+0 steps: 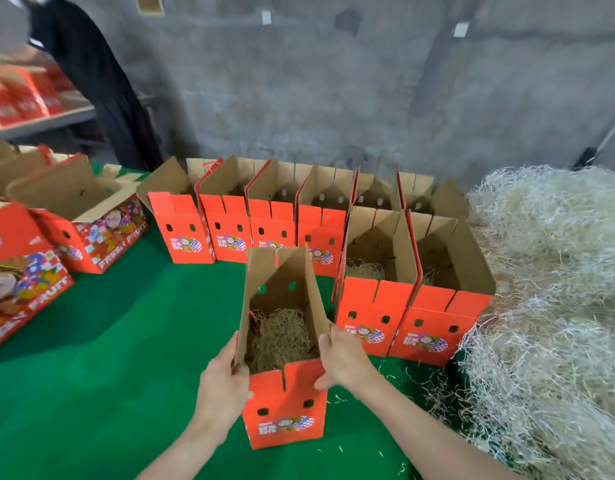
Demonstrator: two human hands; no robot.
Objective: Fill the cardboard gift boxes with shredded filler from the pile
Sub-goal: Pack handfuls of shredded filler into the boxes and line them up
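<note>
Now holding one filled box, a hand on each side.

I have the tall red-printed cardboard gift box at the near middle of the green felt table cover, its brown flaps open and a nest of tan shredded filler lying low inside. My left hand curls round its left wall; my right hand clasps the right wall, thumb on the red front. I judge this box ready to be set beside the two partly filled red boxes just to its right. Next I need an empty one from the far row of open red boxes and a handful from the pale shredded pile at the right.
</note>
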